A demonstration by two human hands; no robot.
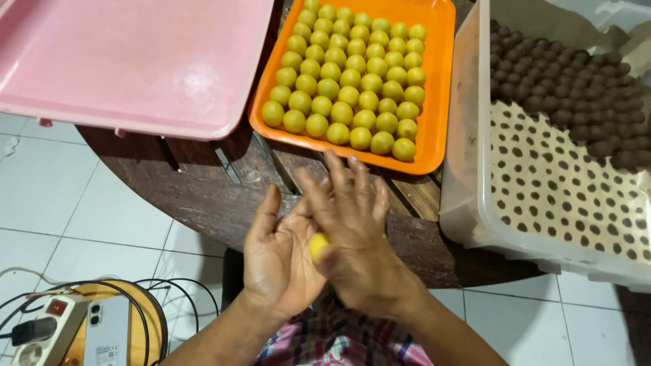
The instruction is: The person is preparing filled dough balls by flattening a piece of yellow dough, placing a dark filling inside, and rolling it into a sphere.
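Both palms met low over the worktop (203,196): left hand (278,254) lay flat and open beneath, right hand (356,237) pressed across it, fingers (342,179) spread wide, a yellow dough ball (319,244) squeezed between them. Just beyond sat the orange tray (434,102) of yellow balls (349,78).

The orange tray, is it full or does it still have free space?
Nearly full: yellow balls fill the orange tray in rows; only narrow margins stay bare.
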